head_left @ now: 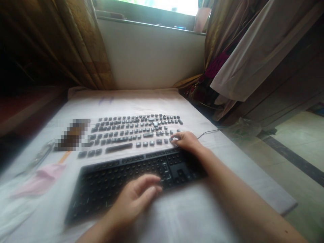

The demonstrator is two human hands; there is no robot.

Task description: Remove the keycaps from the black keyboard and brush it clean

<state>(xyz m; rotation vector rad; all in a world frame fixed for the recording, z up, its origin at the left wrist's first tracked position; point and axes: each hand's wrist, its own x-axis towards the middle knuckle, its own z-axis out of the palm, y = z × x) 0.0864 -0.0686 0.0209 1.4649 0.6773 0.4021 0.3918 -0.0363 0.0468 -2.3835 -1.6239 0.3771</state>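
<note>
A black keyboard base [101, 184] without its keycaps lies across the white-covered table. Beyond it, rows of loose dark keycaps [121, 127] are laid out in keyboard order, with the long space bar [118, 147] in the nearest row. My right hand [186, 140] reaches over the base's right end to the keycaps at the right of the layout. Its thumb and fingertips close around a keycap there. Over the lower middle of the base hovers my left hand [139, 195], thumb and fingers curved and apart, nothing visible between them.
At the left are a pixelated item [72, 135], a pink cloth [42, 179] and clear plastic [17, 202]. A cable [209, 131] runs off to the right. Behind the table [243, 158] stand a wall and curtains [83, 44]; tiled floor [291, 145] shows at right.
</note>
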